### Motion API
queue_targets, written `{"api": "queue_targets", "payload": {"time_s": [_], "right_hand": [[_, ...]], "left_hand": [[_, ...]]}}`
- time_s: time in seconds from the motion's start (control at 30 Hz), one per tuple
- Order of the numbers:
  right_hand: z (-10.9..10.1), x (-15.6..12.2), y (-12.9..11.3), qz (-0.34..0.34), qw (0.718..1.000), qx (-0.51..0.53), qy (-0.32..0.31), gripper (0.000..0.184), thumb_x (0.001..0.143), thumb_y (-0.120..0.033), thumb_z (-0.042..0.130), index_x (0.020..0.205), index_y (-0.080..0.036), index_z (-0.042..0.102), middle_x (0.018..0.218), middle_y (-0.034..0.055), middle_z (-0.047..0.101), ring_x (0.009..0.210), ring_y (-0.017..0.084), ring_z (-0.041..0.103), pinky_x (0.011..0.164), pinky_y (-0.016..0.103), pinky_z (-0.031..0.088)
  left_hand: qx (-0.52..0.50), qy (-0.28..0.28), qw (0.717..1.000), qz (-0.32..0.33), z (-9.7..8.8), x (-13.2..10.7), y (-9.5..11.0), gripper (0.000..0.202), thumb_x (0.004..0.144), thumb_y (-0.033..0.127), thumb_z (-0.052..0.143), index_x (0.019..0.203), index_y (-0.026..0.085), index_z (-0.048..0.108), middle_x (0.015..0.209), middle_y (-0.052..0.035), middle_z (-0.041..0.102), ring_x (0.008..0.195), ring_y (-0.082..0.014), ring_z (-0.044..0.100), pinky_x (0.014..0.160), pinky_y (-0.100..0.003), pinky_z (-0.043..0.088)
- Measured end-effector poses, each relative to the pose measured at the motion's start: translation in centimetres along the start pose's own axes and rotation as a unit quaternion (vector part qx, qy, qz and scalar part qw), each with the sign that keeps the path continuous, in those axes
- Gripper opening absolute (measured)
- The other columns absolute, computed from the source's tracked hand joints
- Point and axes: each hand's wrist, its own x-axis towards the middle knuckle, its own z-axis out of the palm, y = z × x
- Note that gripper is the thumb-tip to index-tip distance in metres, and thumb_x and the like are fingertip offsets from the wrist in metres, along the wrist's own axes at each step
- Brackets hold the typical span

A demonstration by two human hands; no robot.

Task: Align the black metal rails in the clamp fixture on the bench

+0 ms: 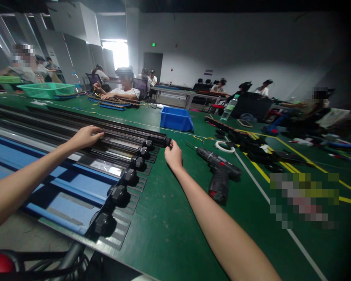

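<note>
A row of long black and blue rails [76, 171] lies across the green table [169, 222], each ending in a black round knob [128, 176]. My left hand [86, 136] rests palm down on the farthest black rails, fingers curled over one. My right hand [173, 154] is pinched on the end cap of the farthest black rail [152, 136], fingers closed around its tip.
A black and red cordless drill [219, 173] lies right of my right hand, with a tape roll [222, 146] beyond it. A blue bin [175, 118] and green basket [46, 89] stand farther back. Black parts litter the right. Several people sit at far tables.
</note>
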Motion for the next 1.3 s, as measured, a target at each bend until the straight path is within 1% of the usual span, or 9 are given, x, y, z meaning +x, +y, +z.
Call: {"api": "queue_targets", "payload": {"time_s": [0.23,0.37,0.53,0.63,0.77,1.0,1.07,1.2,1.3], "right_hand": [[0.2,0.2,1.0,0.001,1.000,0.013,-0.010,0.049,0.085,-0.010,0.048,0.133,-0.012,0.057,0.127,0.0127,0.069,0.118,0.020,0.065,0.104,0.036,0.048],[0.3,0.3,1.2,-0.001,1.000,0.018,-0.022,0.051,0.085,-0.010,0.048,0.135,-0.011,0.056,0.130,0.0140,0.067,0.120,0.020,0.064,0.105,0.038,0.048],[0.5,0.4,1.2,-0.018,0.998,0.026,-0.047,0.052,0.084,-0.008,0.048,0.135,-0.013,0.057,0.130,0.0128,0.068,0.120,0.019,0.064,0.104,0.037,0.049],[0.7,0.5,1.3,-0.025,0.998,0.029,-0.056,0.054,0.084,-0.007,0.049,0.137,-0.013,0.056,0.131,0.0125,0.067,0.121,0.019,0.064,0.105,0.035,0.048],[0.8,0.6,1.4,-0.031,0.997,0.027,-0.069,0.056,0.083,-0.007,0.049,0.139,-0.011,0.054,0.134,0.0124,0.065,0.124,0.018,0.062,0.108,0.034,0.046],[0.3,0.7,0.7,-0.052,0.994,0.017,-0.098,0.058,0.083,-0.006,0.049,0.140,-0.012,0.054,0.134,0.0109,0.066,0.123,0.018,0.063,0.108,0.032,0.046],[0.2,0.7,0.5,-0.061,0.992,0.016,-0.106,0.058,0.083,-0.005,0.049,0.140,-0.012,0.055,0.133,0.0095,0.066,0.123,0.017,0.063,0.107,0.030,0.046],[0.1,0.7,0.0,-0.071,0.991,0.014,-0.116,0.059,0.082,-0.004,0.048,0.140,-0.013,0.055,0.133,0.0093,0.067,0.122,0.018,0.063,0.108,0.032,0.046],[0.2,0.8,-0.1,-0.075,0.990,0.019,-0.119,0.058,0.082,-0.003,0.047,0.139,-0.012,0.056,0.134,0.0099,0.066,0.124,0.018,0.062,0.110,0.032,0.044]], "left_hand": [[-0.001,-0.010,1.000,-0.018,0.0,0.1,0.0,0.051,0.091,0.055,0.051,0.116,0.015,0.071,0.120,-0.0082,0.069,0.100,-0.0234,0.062,0.089,-0.032,0.048],[0.001,-0.012,1.000,-0.014,0.0,0.1,0.1,0.052,0.091,0.056,0.051,0.116,0.015,0.071,0.120,-0.0086,0.069,0.097,-0.0233,0.062,0.089,-0.033,0.048],[0.001,-0.010,1.000,-0.017,0.0,0.1,0.2,0.053,0.089,0.056,0.050,0.115,0.015,0.072,0.118,-0.0094,0.069,0.100,-0.0244,0.063,0.090,-0.034,0.049],[-0.001,-0.006,1.000,-0.015,0.1,0.2,0.1,0.055,0.088,0.058,0.049,0.115,0.016,0.072,0.118,-0.0104,0.069,0.104,-0.0266,0.063,0.090,-0.034,0.050],[-0.002,-0.001,1.000,-0.016,0.3,0.4,-0.1,0.056,0.086,0.061,0.048,0.113,0.019,0.073,0.118,-0.0107,0.070,0.102,-0.0285,0.066,0.089,-0.035,0.051],[-0.002,-0.009,1.000,-0.017,0.4,0.3,-0.1,0.055,0.087,0.059,0.049,0.116,0.017,0.071,0.121,-0.0094,0.068,0.097,-0.0249,0.064,0.089,-0.034,0.050],[0.000,-0.012,1.000,-0.019,0.3,0.3,0.0,0.055,0.088,0.058,0.050,0.117,0.015,0.071,0.121,-0.0095,0.068,0.098,-0.0242,0.062,0.089,-0.033,0.050],[0.004,-0.015,1.000,-0.018,0.2,0.4,0.3,0.055,0.088,0.056,0.052,0.117,0.014,0.070,0.119,-0.0097,0.068,0.103,-0.0246,0.059,0.088,-0.032,0.049],[0.018,-0.019,0.999,-0.021,0.2,0.4,0.4,0.054,0.089,0.056,0.051,0.117,0.014,0.070,0.118,-0.0095,0.068,0.102,-0.0238,0.059,0.088,-0.032,0.049]]}}
